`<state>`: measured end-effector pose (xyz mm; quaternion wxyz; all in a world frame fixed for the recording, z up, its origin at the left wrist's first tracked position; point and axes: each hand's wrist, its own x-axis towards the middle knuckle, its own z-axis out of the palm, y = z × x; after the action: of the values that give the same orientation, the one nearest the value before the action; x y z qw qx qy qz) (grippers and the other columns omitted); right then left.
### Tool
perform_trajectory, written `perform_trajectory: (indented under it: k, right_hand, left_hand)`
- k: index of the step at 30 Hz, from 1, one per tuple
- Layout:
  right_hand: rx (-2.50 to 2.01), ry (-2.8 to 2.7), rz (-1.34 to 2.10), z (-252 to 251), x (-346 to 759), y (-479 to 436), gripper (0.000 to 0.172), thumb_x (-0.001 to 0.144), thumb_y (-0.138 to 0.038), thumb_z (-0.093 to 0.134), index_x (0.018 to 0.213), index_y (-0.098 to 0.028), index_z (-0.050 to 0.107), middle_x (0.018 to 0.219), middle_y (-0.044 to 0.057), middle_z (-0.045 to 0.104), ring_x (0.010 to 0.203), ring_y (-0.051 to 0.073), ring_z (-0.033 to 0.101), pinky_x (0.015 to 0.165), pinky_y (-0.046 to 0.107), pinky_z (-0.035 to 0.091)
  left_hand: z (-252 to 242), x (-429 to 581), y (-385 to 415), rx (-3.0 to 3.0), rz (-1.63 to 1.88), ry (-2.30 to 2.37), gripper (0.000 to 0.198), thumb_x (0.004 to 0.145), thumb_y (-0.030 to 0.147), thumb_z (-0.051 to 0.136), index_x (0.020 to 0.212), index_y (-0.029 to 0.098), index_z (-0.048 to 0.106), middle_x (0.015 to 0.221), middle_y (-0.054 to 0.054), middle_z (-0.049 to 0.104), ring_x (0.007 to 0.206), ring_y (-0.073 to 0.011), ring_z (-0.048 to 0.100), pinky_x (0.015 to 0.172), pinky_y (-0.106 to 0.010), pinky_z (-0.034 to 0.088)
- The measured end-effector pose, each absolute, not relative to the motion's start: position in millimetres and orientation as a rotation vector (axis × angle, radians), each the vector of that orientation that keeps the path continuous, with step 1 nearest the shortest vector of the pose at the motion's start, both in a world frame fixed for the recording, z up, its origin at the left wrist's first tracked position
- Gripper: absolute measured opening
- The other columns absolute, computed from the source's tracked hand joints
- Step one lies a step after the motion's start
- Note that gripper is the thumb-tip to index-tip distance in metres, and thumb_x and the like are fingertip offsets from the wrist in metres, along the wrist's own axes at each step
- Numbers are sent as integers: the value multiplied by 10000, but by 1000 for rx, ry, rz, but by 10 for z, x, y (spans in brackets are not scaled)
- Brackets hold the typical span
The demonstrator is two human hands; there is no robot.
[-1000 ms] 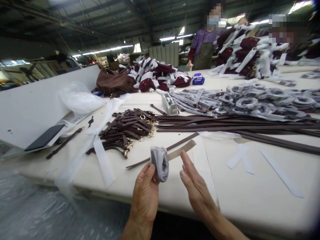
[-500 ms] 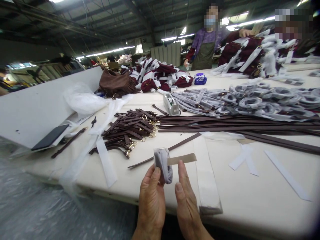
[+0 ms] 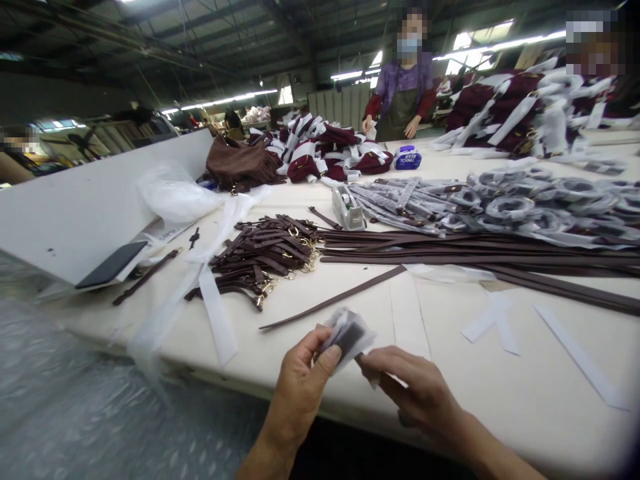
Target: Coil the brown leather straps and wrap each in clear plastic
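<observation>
My left hand [image 3: 305,380] is closed on a rolled strap [image 3: 345,337] wrapped in thin, translucent tissue, its thumb pressing on the front. Dark brown shows through the wrapping. My right hand [image 3: 415,387] is just right of the bundle, thumb and fingers pinched together at the edge of the wrapping. What lies in this pinch is mostly hidden; a small tan bit shows below the fingertips. Both hands are raised over the table's [image 3: 500,400] near edge. Behind them a single brown strap [image 3: 335,299] lies slantwise beside a white paper strip [image 3: 407,303].
Short brown straps with gold clasps [image 3: 265,257] are heaped beyond my hands, beside long brown straps [image 3: 450,250]. A tape dispenser [image 3: 349,208] stands behind, near wrapped strap coils [image 3: 510,203]. White strips [image 3: 493,320] lie to the right. A co-worker [image 3: 403,87] stands across the table.
My right hand has gone from flat and stretched out to pinched beside the bundle. The bundle has tilted, and its protruding brown end no longer shows. The co-worker's raised arm has come down.
</observation>
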<state>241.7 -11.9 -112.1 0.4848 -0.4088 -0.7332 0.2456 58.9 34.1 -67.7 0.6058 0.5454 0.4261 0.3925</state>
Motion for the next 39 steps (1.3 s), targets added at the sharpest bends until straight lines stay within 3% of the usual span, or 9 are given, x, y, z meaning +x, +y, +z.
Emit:
perform_trajectory:
  k: [4, 8, 12, 17, 21, 25, 28, 32, 39]
  right_hand:
    - [-984, -2170, 244, -1141, 2556, -101, 375, 868, -145, 434, 1217, -262, 504, 958, 73, 652, 803, 182, 615, 675, 290, 507]
    - [-1084, -2204, 99, -1240, 2514, -51, 407, 836, -79, 379, 1191, -206, 529, 1222, 144, 550, 846, 186, 635, 668, 288, 536]
    - [-1112, -2208, 261, -1308, 2493, 103, 370, 868, -50, 310, 1075, -182, 587, 1211, 123, 567, 1039, 189, 594, 811, 292, 525]
    - [-1062, -2210, 618, -1413, 2559, 276, 262, 900, -133, 370, 994, -191, 608, 1070, 101, 626, 931, 155, 622, 772, 256, 508]
    - [-1065, -2199, 678, -1457, 2589, 335, 247, 900, -157, 373, 961, -196, 609, 995, 92, 630, 843, 154, 619, 711, 240, 485]
    - [-1065, -2236, 684, -1426, 2581, 354, 261, 908, -143, 338, 934, -191, 593, 930, 70, 620, 779, 139, 595, 666, 217, 453]
    - [-1049, -2288, 662, -1421, 2574, 364, 255, 904, -127, 336, 883, -167, 587, 810, 51, 594, 684, 129, 558, 607, 209, 430]
    - [-1034, -2283, 610, -1478, 2568, 368, 263, 898, -103, 324, 840, -146, 577, 739, 40, 555, 633, 125, 519, 566, 206, 406]
    - [-1118, -1960, 839, -1512, 2553, 370, 108, 862, -177, 481, 826, -158, 581, 797, 45, 575, 704, 122, 545, 641, 205, 424]
  left_hand:
    - [-785, 637, 332, 1770, 859, 1089, 213, 807, 267, 550, 985, 192, 640, 974, -76, 657, 932, -246, 568, 850, -358, 395]
    - [-959, 722, 348, 2297, 802, 1119, 214, 825, 182, 490, 1020, 181, 577, 1055, -95, 642, 972, -256, 560, 883, -441, 336]
    - [-1107, 782, 399, 2474, 655, 1137, 243, 828, 138, 445, 1048, 141, 549, 1062, -123, 633, 948, -263, 566, 865, -485, 325]
    - [-1212, 748, 477, 2398, 594, 1067, 236, 779, 101, 467, 979, 171, 571, 949, -90, 658, 899, -247, 582, 953, -532, 255]
    - [-1186, 652, 575, 1995, 715, 1036, 342, 778, 101, 464, 1104, 203, 480, 1054, -85, 611, 786, -180, 611, 856, -393, 407]
    - [-1128, 679, 709, 1747, 656, 1116, 136, 797, 177, 495, 929, 182, 529, 791, -35, 617, 629, -145, 593, 605, -247, 446]
    - [-1071, 801, 798, 1901, 545, 1163, 63, 773, 153, 508, 749, 185, 557, 650, 4, 607, 613, -147, 567, 727, -306, 458]
    - [-1038, 920, 807, 2091, 545, 1189, 112, 754, 118, 514, 693, 195, 567, 649, 34, 600, 644, -143, 550, 985, -458, 304]
    - [-1273, 821, 627, 2035, 827, 1182, 72, 815, 195, 507, 753, 203, 543, 728, 32, 617, 701, -134, 586, 1055, -466, 235]
